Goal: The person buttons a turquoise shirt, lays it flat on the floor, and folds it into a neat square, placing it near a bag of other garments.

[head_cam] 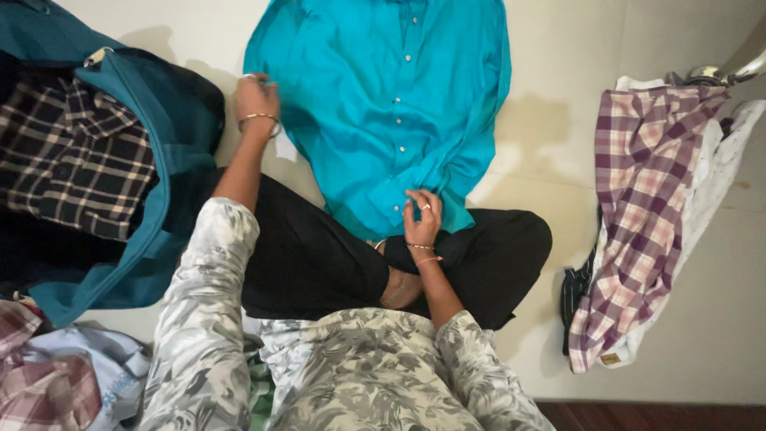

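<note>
Teal shirt (pixel 383 104) spread flat on the floor (pixel 558 120), buttons up. Left hand (pixel 255 100) pinching its sleeve edge; right hand (pixel 421 217), fingers closed on its hem. Open bag (pixel 136 160) left of the shirt.

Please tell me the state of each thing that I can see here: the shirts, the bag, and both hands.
Teal shirt: spread flat on the floor, front up, buttoned.
Left hand: gripping the teal shirt's side edge.
Right hand: pinching the shirt's bottom hem.
Teal bag: unzipped, open, a dark checked shirt inside.
Purple checked shirt: lying crumpled on a pile of clothes.
</note>
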